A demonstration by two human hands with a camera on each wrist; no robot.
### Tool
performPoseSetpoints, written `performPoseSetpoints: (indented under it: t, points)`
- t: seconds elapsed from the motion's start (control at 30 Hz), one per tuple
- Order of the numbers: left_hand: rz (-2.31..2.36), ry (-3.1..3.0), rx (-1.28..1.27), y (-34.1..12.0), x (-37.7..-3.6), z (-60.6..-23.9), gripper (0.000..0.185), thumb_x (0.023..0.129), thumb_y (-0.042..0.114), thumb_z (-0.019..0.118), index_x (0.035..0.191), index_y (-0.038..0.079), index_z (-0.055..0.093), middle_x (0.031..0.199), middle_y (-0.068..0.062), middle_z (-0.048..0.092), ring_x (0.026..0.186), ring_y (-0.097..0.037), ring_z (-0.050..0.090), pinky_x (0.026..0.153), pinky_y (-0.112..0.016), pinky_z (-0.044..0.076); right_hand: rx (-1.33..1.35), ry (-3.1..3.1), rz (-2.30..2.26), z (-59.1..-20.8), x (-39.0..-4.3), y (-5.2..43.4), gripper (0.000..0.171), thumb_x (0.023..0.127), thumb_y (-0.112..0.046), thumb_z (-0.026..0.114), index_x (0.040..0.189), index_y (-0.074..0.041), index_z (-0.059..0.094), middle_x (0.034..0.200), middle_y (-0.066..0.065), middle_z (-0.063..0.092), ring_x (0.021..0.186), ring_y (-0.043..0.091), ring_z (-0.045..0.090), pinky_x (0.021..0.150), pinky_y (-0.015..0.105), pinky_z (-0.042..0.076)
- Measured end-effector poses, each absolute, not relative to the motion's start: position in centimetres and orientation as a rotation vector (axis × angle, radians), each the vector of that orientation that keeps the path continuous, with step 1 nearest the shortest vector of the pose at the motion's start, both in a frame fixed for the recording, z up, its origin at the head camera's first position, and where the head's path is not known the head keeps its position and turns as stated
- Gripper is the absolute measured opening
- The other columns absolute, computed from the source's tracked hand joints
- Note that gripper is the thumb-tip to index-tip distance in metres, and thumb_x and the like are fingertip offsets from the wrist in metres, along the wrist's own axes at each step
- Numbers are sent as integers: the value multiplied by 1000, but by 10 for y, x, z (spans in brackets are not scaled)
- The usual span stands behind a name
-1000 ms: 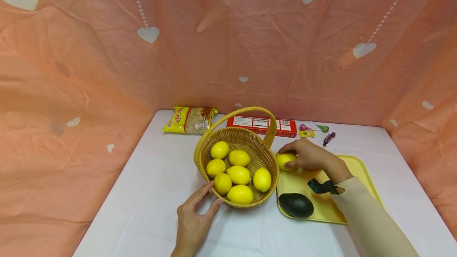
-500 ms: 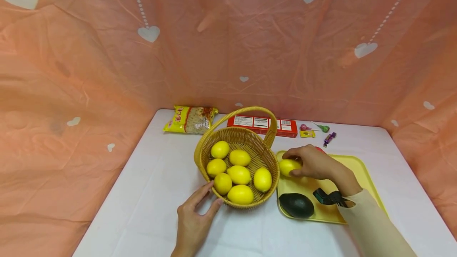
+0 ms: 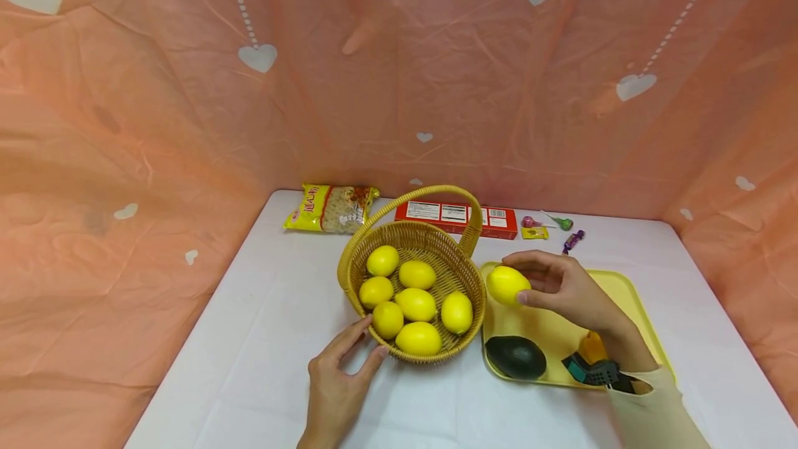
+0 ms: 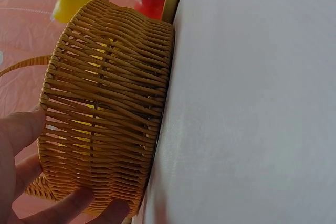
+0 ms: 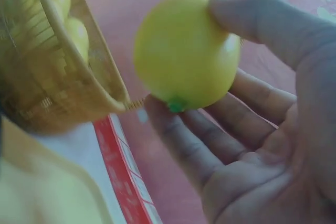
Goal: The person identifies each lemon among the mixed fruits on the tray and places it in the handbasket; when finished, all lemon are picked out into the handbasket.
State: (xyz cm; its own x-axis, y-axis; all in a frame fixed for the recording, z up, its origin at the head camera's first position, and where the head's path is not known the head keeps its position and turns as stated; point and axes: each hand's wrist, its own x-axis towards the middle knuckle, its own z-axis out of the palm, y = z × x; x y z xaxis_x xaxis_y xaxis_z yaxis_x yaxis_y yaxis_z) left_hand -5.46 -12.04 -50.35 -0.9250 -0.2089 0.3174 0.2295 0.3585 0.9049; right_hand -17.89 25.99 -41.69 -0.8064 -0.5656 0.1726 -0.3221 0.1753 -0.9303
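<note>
Since a sec ago the lemon has come up off the yellow tray: my right hand had it pressed low at the tray's far-left corner, now it's lifted and turned, fruit held clear of the surface, just right of the basket rim. Grip: thumb on top, fingertips under, palm open behind it, so a pinch hold, not a full wrap, as the right wrist view shows plainly. Left hand hasn't shifted; it's at the basket's near-left wall, thumb and fingers spread vs the weave, steadying and not closing round anything. Inside the basket lie seven lemons, w/ a bare patch of wicker toward the far right. On the tray's near-left sits an avocado, and the left wrist view catches something red by the tray edge, too little of it to name. Far side of the table: a snack bag, a red box, a few sweets, none in play. Step in hand, as I judge it: the carry, lemon picked up, not yet over the basket. Next move calls for a short travel left, high enough to clear the rim and staying near of the handle arch, then lowering into that free gap before I let the fingers go, so it doesn't knock the others or roll out.
</note>
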Motion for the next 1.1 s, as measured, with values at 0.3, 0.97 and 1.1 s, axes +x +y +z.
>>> performPoseSetpoints:
  t: [0.3, 0.97, 1.1]
  points:
    - [-1562, -2238, -23, -120, -54, -501, 52, 87, 15, 95, 136, 21, 79, 137, 5, 77, 120, -15, 76, 108, -10, 52, -963, 2152, -1643, -425, -177, 231, 43, 100, 2, 75, 142, -1, 68, 138, 7, 74, 123, 17, 73, 103, 28, 63]
    - [-1582, -2256, -3, -119, -54, -499, 53, 87, 16, 95, 136, 24, 79, 138, 4, 76, 122, -17, 76, 109, -10, 51, -1176, 2512, -836, -407, -177, 166, 38, 92, -28, 88, 129, -20, 81, 118, -12, 80, 99, 4, 66, 93, 35, 62]
    - [-1584, -2258, 5, -119, -53, -499, 53, 86, 16, 96, 136, 24, 79, 138, 5, 76, 123, -17, 75, 109, -10, 51, -1185, 2610, -752, -406, -175, 162, 38, 89, -21, 89, 127, -16, 81, 118, -7, 80, 101, 9, 68, 96, 37, 63]
